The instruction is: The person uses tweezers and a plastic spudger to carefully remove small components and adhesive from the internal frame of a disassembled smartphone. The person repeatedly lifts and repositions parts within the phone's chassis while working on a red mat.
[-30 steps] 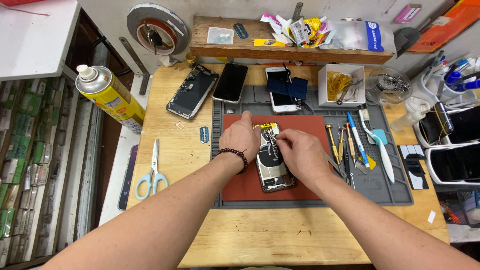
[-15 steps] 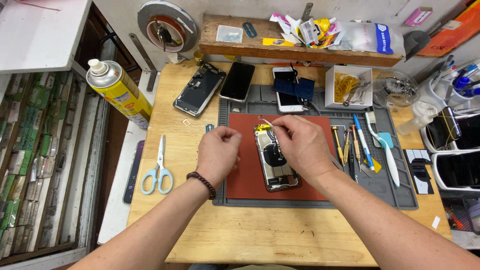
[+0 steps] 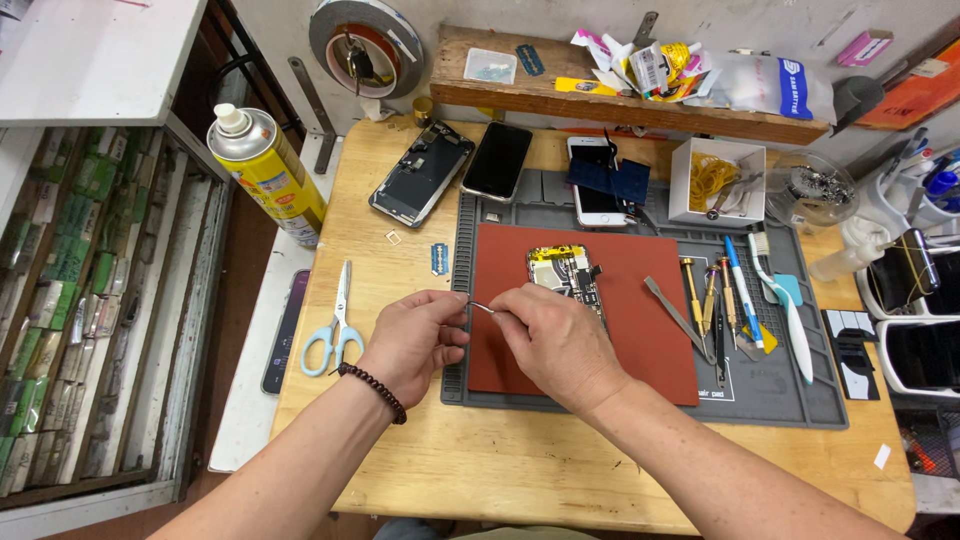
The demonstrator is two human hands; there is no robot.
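both hands pinch tweezers [image 3: 482, 307]: left hand [image 3: 415, 335] at 9 o'clock, right hand [image 3: 550, 335] at 3. opened phone [image 3: 570, 275] sits at 1 o'clock on red mat [image 3: 640, 330], within reach.

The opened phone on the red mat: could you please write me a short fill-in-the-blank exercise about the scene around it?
1. The opened phone lies on a ____ mat.
2. The left hand and right hand pinch a thin metal ____ between them.
3. Left of the left hand lie blue-handled ____.
4. The yellow spray can stands at the table's ____ edge.

Missing words: red; tweezers; scissors; left
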